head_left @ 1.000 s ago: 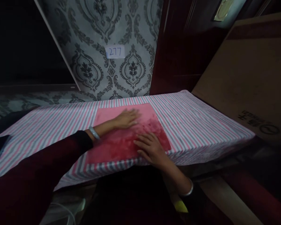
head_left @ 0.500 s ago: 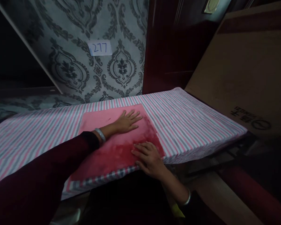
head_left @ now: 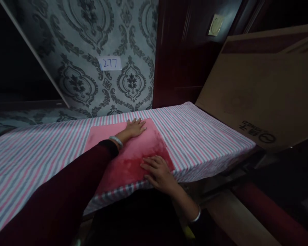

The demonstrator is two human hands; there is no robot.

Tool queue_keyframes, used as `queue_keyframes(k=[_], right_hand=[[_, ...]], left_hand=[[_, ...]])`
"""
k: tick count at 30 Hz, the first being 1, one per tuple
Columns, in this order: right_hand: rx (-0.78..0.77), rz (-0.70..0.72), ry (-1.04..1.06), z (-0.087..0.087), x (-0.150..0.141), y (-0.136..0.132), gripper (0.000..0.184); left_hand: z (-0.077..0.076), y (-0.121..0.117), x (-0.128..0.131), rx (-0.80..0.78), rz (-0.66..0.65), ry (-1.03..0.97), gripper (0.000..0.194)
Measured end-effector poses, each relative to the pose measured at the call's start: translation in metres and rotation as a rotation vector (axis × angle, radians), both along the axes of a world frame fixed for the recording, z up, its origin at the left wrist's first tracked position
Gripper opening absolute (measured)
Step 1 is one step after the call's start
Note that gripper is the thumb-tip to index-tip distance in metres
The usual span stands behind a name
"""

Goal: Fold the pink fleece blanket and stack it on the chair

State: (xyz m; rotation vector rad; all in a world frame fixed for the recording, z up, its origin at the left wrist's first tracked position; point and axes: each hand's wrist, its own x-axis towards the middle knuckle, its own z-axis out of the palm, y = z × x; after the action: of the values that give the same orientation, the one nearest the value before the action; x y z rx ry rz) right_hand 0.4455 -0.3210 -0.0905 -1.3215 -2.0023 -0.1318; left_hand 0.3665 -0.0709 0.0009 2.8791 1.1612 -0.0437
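Note:
A pink plush cloth (head_left: pixel 143 148) lies flat on a table covered with a pink, grey and white striped sheet (head_left: pixel 200 136). My left hand (head_left: pixel 135 128) rests palm down with spread fingers on the far edge of the cloth; a silver bangle circles that wrist above a dark red sleeve. My right hand (head_left: pixel 157 171) lies flat on the near right corner of the cloth, by the table's front edge, also with a bangle at the wrist. Neither hand holds anything.
A large brown cardboard sheet (head_left: pixel 259 89) leans at the table's right end. Behind stands patterned grey wallpaper with a paper label reading 277 (head_left: pixel 110 63) and a dark red door (head_left: pixel 184 58). The space below the table is dark.
My left hand has slid from the middle of the cloth to its far edge. My right hand stays on the near right corner. The view has shifted a little.

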Motion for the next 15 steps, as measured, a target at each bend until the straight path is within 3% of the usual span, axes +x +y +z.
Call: queue_keyframes(k=[2,5,8,11,15], right_hand=[[0.011,-0.024,-0.032,0.008,0.004,-0.003,0.043],[0.069,-0.091,-0.043,0.015,0.013,-0.006,0.042],[0.076,-0.120,-0.060,0.008,0.021,-0.005,0.037],[0.059,-0.145,-0.076,-0.007,0.023,-0.003,0.039],[0.053,-0.159,-0.050,-0.019,0.022,-0.002,0.042]], left_hand=[[0.002,-0.022,-0.002,0.037,-0.099,-0.057,0.063],[-0.007,-0.054,-0.006,0.029,-0.437,-0.071,0.065],[-0.023,-0.062,-0.008,-0.038,-0.631,-0.017,0.067],[-0.032,-0.042,-0.001,-0.044,-0.604,-0.020,0.069],[-0.031,-0.005,0.017,-0.066,-0.487,-0.022,0.069]])
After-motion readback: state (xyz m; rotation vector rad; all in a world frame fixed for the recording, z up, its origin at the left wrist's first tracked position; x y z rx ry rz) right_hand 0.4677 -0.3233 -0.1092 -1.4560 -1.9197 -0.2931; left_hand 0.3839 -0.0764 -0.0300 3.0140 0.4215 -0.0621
